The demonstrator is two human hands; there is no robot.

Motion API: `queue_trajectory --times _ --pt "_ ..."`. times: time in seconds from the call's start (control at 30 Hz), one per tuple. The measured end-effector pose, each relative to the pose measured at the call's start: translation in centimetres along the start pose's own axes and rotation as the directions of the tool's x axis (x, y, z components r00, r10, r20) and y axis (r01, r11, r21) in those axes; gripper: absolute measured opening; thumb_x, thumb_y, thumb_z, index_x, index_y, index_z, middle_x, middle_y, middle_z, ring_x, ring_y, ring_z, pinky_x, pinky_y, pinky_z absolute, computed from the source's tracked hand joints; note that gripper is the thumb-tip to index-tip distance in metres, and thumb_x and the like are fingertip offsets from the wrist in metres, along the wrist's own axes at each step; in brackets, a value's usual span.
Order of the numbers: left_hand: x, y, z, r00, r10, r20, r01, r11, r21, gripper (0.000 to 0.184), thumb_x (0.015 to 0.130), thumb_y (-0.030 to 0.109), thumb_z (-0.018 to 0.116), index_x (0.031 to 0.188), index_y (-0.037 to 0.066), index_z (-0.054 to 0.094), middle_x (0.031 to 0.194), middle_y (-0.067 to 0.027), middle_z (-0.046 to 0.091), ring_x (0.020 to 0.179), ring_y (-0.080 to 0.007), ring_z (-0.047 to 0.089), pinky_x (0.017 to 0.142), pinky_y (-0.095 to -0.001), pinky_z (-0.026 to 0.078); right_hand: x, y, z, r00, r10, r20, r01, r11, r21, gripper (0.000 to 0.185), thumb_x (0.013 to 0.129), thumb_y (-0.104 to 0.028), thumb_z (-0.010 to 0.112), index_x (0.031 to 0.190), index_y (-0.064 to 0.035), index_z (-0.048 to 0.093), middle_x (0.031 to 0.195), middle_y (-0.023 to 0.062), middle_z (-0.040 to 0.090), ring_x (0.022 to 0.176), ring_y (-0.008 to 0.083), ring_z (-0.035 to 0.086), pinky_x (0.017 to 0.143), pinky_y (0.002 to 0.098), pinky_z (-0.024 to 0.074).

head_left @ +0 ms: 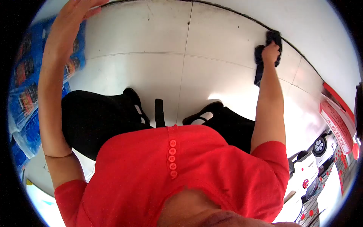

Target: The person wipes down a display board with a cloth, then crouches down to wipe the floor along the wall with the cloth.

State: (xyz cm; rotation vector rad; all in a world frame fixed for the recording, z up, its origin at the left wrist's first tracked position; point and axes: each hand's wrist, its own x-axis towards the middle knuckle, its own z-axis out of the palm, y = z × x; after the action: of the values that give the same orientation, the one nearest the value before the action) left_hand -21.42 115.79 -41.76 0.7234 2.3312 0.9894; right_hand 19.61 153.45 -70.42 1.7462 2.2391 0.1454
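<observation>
My right hand [270,53] reaches down to the floor beside the wall, its fingers closed on a black object [259,72]. The object is dark and lobed, lying against the floor's edge; its exact kind cannot be made out. My left hand [81,10] is raised at the upper left, partly cut off by the frame edge, with thumb and fingers apart and nothing visible in it. Close beneath that arm are blue plastic-wrapped packs [26,72]. A black strip [160,112] shows between my feet.
Pale floor tiles [143,72] meet a white wall [325,26] along a dark seam. My black shoes [204,112] stand on the tiles. At the right are a red and white box [335,123] and a white toy vehicle with black wheels [305,170].
</observation>
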Motion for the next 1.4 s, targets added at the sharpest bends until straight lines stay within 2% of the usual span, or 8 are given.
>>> queue_trajectory --times 0.3,0.43,0.6,0.8,0.97,1.2,1.33,1.4 --pt "0.6 0.8 1.1 0.999 -0.044 0.019 0.043 0.998 0.051 0.049 0.101 0.024 0.048 0.141 -0.002 0.043 0.131 -0.0159 0.056 0.111 -0.0230 0.058 0.098 -0.0349 0.044 0.9 -1.3 1.9 0.921 -0.356 -0.155 0.360 0.933 -0.006 0.049 0.094 -0.014 0.050 0.142 -0.0129 0.045 0.132 0.0199 0.047 0.114 0.0405 0.052 0.093 0.0448 0.0509" --pt "0.9 0.0 0.9 0.999 -0.026 0.047 0.025 0.999 0.035 0.049 0.101 0.025 0.048 0.142 -0.001 0.043 0.131 -0.0156 0.056 0.110 -0.0229 0.058 0.098 -0.0348 0.044 3.8 2.5 0.4 0.998 -0.013 0.055 0.016 0.999 -0.037 0.042 0.095 -0.021 0.046 0.134 -0.0089 0.051 0.132 0.0254 0.051 0.114 0.0457 0.056 0.093 0.0512 0.0501" --pt "1.6 -0.6 0.9 0.997 -0.017 0.075 0.016 1.000 0.008 0.049 0.101 0.026 0.048 0.142 0.000 0.043 0.130 -0.0154 0.056 0.110 -0.0227 0.058 0.097 -0.0348 0.044 1.6 -4.8 -1.4 0.903 -0.422 -0.083 0.399 0.893 -0.209 0.032 0.090 -0.014 0.050 0.117 -0.0015 0.058 0.119 0.0221 0.057 0.108 0.0415 0.059 0.088 0.0449 0.0527" --pt "2.2 -2.1 0.3 0.994 -0.005 0.108 0.007 1.000 -0.020 0.049 0.101 0.027 0.047 0.142 0.001 0.043 0.130 -0.0150 0.056 0.110 -0.0224 0.058 0.097 -0.0348 0.044 5.3 1.7 0.5 0.990 -0.134 0.047 0.137 0.988 -0.069 0.037 0.095 -0.018 0.047 0.127 -0.0022 0.055 0.130 0.0207 0.052 0.118 0.0436 0.053 0.095 0.0492 0.0499" --pt "6.3 -9.5 -4.6 0.971 -0.063 0.229 0.122 0.959 -0.254 0.050 0.101 0.028 0.047 0.142 0.001 0.043 0.130 -0.0148 0.056 0.110 -0.0223 0.058 0.097 -0.0347 0.044 1.6 -3.6 -2.2 0.879 -0.476 -0.006 0.459 0.851 -0.257 0.038 0.090 -0.017 0.052 0.122 0.0030 0.056 0.121 0.0195 0.057 0.109 0.0412 0.056 0.089 0.0497 0.0512" --pt "0.7 0.1 0.4 0.990 0.062 0.126 -0.064 0.998 0.013 0.048 0.101 0.026 0.046 0.143 0.002 0.043 0.130 -0.0143 0.056 0.109 -0.0216 0.058 0.097 -0.0340 0.044 3.8 -0.7 -2.4 0.977 -0.175 0.120 0.192 0.971 -0.142 0.038 0.093 -0.019 0.049 0.127 -0.0028 0.057 0.124 0.0228 0.058 0.111 0.0371 0.059 0.092 0.0479 0.0512" --pt "0.9 0.5 1.0 0.977 0.167 0.132 -0.173 0.984 0.040 0.047 0.101 0.024 0.046 0.142 0.002 0.044 0.129 -0.0136 0.056 0.109 -0.0210 0.058 0.097 -0.0335 0.044 -0.9 -7.5 -1.6 0.845 -0.534 -0.002 0.481 0.762 -0.434 0.039 0.089 -0.015 0.052 0.124 -0.0007 0.059 0.111 0.0192 0.062 0.100 0.0364 0.059 0.082 0.0451 0.0510" --pt "1.6 0.1 1.6 0.974 0.157 0.163 -0.159 0.987 -0.003 0.047 0.100 0.023 0.047 0.142 0.002 0.044 0.129 -0.0131 0.056 0.109 -0.0202 0.057 0.097 -0.0327 0.044 -4.4 -10.6 -0.6 0.787 -0.593 -0.169 0.565 0.803 -0.188 0.043 0.088 -0.014 0.052 0.129 -0.0022 0.054 0.111 0.0172 0.058 0.099 0.0371 0.057 0.085 0.0426 0.0492"
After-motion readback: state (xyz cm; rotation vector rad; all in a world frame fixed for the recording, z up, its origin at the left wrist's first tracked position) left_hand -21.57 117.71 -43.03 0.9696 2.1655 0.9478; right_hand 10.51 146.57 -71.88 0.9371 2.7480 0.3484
